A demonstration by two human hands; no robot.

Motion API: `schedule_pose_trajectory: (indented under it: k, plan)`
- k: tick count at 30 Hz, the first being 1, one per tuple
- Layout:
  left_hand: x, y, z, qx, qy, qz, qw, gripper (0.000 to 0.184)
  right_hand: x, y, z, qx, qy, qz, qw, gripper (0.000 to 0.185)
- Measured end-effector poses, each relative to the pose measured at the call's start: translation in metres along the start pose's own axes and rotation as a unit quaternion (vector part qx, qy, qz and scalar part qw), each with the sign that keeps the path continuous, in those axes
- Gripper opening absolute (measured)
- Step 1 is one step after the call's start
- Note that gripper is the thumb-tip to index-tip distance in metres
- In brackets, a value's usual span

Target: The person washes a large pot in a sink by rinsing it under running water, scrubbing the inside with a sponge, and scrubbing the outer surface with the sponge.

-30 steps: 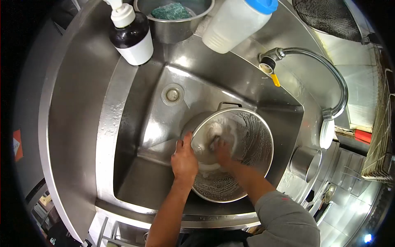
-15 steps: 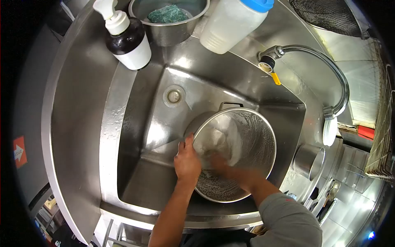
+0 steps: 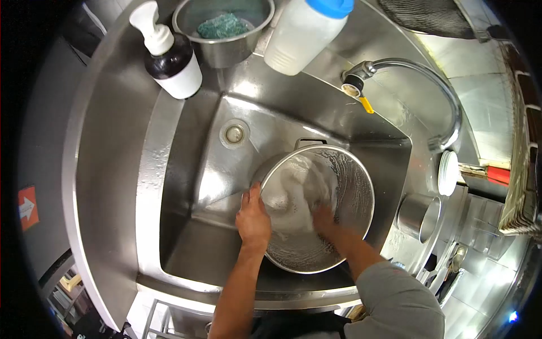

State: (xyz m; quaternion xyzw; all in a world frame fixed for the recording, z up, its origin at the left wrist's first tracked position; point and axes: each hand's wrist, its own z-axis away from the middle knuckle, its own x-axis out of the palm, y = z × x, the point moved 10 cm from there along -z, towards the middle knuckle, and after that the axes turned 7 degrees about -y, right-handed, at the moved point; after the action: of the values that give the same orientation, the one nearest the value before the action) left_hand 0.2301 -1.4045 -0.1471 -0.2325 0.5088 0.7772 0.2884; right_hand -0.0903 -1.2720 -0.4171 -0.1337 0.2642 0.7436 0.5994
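A large steel pot [image 3: 355, 198] with a side handle leans tilted in the sink [image 3: 195, 248], its opening facing me. White suds coat its inner bottom and wall. My left hand [image 3: 253, 221] grips the pot's left rim, fingers on the outside. Inside the pot, my right hand [image 3: 326, 222] is against the soapy surface, smeared by motion. Whether it holds a scrubber cannot be made out.
Along the sink's back edge stand a dark pump bottle [image 3: 175, 70], a steel bowl [image 3: 220, 53] with a green scouring pad [image 3: 222, 26], and a blue-lidded bottle [image 3: 305, 39]. A curved faucet [image 3: 440, 79] rises at the right, near a steel container [image 3: 415, 217].
My right hand has swept to the right inside the pot, and the suds have spread differently. My left hand keeps its hold on the rim. The whole view has shifted slightly.
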Motion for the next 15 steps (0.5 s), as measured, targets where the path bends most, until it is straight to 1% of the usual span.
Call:
schedule_pose_trajectory:
  k: [1,2,3,4,6,7,8,9,10,12,13,14,15]
  plan:
    - [0.000,0.001,0.002,0.007,0.004,-0.005,1.000,0.037,-0.004,-0.039,0.028,-0.049,-0.052,-0.053,0.996,0.042]
    - [-0.001,0.001,0.002,0.007,0.008,0.007,1.000,0.035,-0.014,-0.083,0.043,-0.109,-0.079,-0.119,0.984,0.043]
    - [-0.002,0.002,0.002,0.007,0.012,0.019,1.000,0.034,-0.031,-0.125,0.050,-0.162,-0.083,-0.197,0.963,0.043]
    - [-0.002,0.004,0.003,0.018,0.015,0.012,1.000,0.034,-0.054,-0.161,0.050,-0.203,-0.073,-0.292,0.932,0.043]
    - [-0.003,0.000,0.004,0.007,0.022,0.061,0.998,0.033,-0.109,-0.209,0.045,-0.244,-0.038,-0.455,0.855,0.044]
    - [0.000,0.001,0.004,0.016,0.020,0.054,0.998,0.033,-0.130,-0.221,0.046,-0.255,-0.027,-0.505,0.824,0.044]
    - [-0.002,-0.001,0.004,0.014,0.045,0.068,0.997,0.033,-0.147,-0.226,0.049,-0.267,-0.021,-0.529,0.806,0.044]
    - [-0.004,-0.004,0.007,0.013,0.067,0.081,0.994,0.034,-0.155,-0.227,0.058,-0.280,-0.023,-0.532,0.799,0.045]
    - [-0.001,-0.004,0.007,0.019,0.056,0.075,0.995,0.034,-0.156,-0.221,0.068,-0.292,-0.030,-0.524,0.800,0.045]
    - [-0.007,-0.009,0.007,0.015,0.080,0.128,0.988,0.037,-0.136,-0.196,0.098,-0.327,-0.063,-0.455,0.826,0.045]
    - [-0.012,-0.003,0.009,0.045,0.091,0.132,0.986,0.035,-0.124,-0.173,0.110,-0.344,-0.080,-0.402,0.845,0.046]
    - [-0.014,0.000,0.011,0.048,0.085,0.129,0.987,0.035,-0.111,-0.146,0.118,-0.352,-0.097,-0.334,0.869,0.046]
    - [-0.017,0.000,0.015,0.033,0.088,0.123,0.988,0.033,-0.096,-0.112,0.117,-0.338,-0.118,-0.242,0.902,0.046]
